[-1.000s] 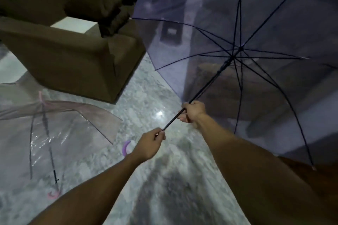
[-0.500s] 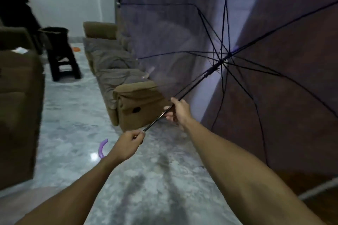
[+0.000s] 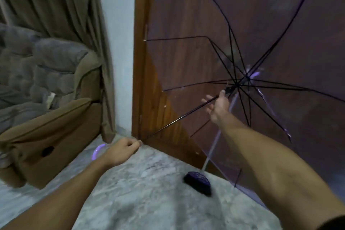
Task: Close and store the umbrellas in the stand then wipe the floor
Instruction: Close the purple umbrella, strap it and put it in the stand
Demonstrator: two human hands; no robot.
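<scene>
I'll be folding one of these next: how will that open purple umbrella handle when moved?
The umbrella is probably light yet unwieldy: its wide canopy spans thin ribs. The clear skin looks floppy, the shaft stiff. Likely steadier with both hands, as the left hand and right hand show.

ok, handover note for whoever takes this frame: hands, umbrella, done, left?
Left hand: grips the umbrella's shaft just above the purple handle.
Right hand: fingers spread, up at the slider on the shaft.
Umbrella: canopy fully open, in front of the wooden door.
Done: nothing closed or stored.
Left: close it, put it in the stand (not in view), wipe the floor.
</scene>
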